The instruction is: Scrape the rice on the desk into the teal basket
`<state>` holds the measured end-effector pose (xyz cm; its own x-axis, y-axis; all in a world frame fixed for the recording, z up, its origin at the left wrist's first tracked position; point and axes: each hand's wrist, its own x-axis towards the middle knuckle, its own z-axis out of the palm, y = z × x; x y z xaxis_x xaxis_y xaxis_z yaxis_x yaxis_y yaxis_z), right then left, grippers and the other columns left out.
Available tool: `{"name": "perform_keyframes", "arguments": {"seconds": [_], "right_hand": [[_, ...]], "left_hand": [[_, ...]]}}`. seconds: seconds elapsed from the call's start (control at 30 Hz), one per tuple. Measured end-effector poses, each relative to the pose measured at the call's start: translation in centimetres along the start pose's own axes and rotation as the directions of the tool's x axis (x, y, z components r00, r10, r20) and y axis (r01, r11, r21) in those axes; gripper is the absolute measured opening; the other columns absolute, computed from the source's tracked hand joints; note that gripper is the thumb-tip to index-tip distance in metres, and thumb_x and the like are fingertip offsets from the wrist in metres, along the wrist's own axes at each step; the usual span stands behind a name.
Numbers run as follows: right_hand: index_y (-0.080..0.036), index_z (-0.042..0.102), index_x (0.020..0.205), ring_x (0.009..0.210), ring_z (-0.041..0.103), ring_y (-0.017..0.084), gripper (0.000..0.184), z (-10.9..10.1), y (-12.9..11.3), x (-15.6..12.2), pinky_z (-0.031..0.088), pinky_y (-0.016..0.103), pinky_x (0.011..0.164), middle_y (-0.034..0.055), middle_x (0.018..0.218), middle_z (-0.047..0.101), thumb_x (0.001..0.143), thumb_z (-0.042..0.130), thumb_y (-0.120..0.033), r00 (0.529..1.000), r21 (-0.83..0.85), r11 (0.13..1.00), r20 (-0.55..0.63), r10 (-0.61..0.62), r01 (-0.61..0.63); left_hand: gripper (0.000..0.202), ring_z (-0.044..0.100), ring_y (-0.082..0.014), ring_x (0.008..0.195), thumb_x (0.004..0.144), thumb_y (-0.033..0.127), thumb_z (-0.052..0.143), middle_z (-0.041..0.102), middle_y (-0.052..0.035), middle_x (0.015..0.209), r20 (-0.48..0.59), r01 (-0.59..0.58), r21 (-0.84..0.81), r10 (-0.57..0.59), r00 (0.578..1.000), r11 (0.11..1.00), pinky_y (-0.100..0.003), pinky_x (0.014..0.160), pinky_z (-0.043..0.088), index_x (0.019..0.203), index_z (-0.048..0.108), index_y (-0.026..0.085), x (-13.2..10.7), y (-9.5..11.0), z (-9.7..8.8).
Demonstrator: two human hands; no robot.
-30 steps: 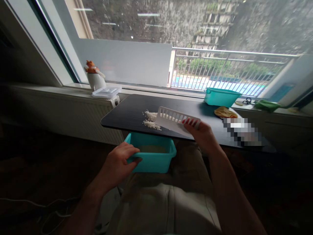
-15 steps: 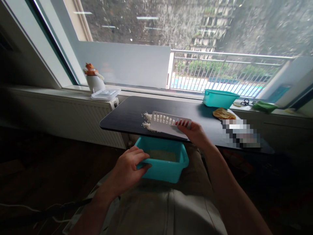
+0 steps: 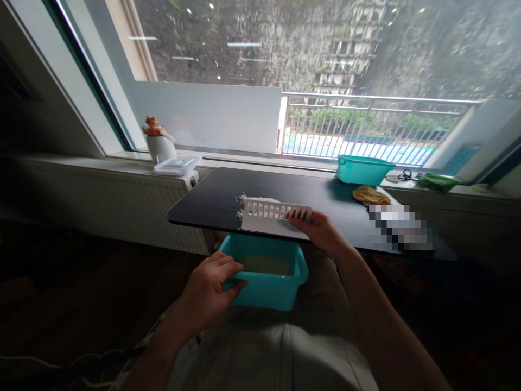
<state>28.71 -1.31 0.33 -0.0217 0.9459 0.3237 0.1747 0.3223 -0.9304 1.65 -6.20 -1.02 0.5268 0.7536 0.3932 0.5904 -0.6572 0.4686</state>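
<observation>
My left hand [image 3: 215, 282] grips the near left rim of a turquoise plastic tub [image 3: 268, 290], thumb outside and fingers over the edge. The tub sits at my lap, just below the table's near edge, with a pale layer on its bottom. In my right hand [image 3: 315, 228] is a white slotted plastic scraper [image 3: 264, 221], held by its right end. The scraper stands on the dark table near the front edge, above the tub. White rice-like grains [image 3: 260, 199] lie along its far side and scatter past its left end; part of them is hidden behind it.
On the dark tabletop [image 3: 207, 198], a second turquoise tub [image 3: 362, 171] stands at the back right beside a crumpled tan cloth [image 3: 370, 194]. A clear plastic lid or tray [image 3: 177, 164] and a white pot with an orange top [image 3: 159, 144] are on the left sill. A green cloth-like item [image 3: 437, 182] lies right.
The scraper has come nearer the front edge and slightly left, turning more parallel to the edge. More grains show behind it. My left hand keeps its hold on the tub.
</observation>
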Motion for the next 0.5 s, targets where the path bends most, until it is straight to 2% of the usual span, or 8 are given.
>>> {"name": "perform_keyframes", "arguments": {"seconds": [0.13,0.3,0.5], "right_hand": [[-0.016,0.072,0.087,0.082,0.065,0.022,0.032,-0.3,-0.1,-0.2,0.050,0.040,0.081,0.0053,0.084,0.072,0.070,0.071,-0.043,0.998,0.009,1.000,-0.055,-0.014,0.015],[-0.017,0.071,0.089,0.080,0.064,0.020,0.029,-0.2,-0.1,-0.3,0.050,0.038,0.078,0.0044,0.085,0.071,0.073,0.069,-0.042,0.999,0.012,0.999,0.028,0.035,-0.035],[-0.017,0.071,0.086,0.076,0.063,0.018,0.029,0.0,0.4,0.9,0.050,0.036,0.077,0.0028,0.080,0.070,0.072,0.069,-0.042,0.997,-0.002,0.999,-0.059,-0.040,0.040]], "left_hand": [[0.008,0.060,-0.0199,0.081,0.075,0.019,0.065,0.064,-0.0025,0.078,-0.017,0.015,0.003,-0.015,1.000,1.000,-0.032,0.072,0.050,0.082,0.067,0.017,-0.3,-0.3,-0.1],[0.006,0.060,-0.0190,0.078,0.076,0.021,0.063,0.063,-0.0016,0.076,-0.010,0.032,0.002,-0.032,0.999,0.999,-0.031,0.069,0.050,0.080,0.066,0.019,-0.5,-0.9,-0.3],[0.005,0.060,-0.0184,0.078,0.077,0.024,0.063,0.063,-0.0008,0.076,-0.035,0.027,0.020,-0.026,0.999,0.999,-0.030,0.071,0.051,0.080,0.065,0.020,-0.6,-1.2,-0.4]]}}
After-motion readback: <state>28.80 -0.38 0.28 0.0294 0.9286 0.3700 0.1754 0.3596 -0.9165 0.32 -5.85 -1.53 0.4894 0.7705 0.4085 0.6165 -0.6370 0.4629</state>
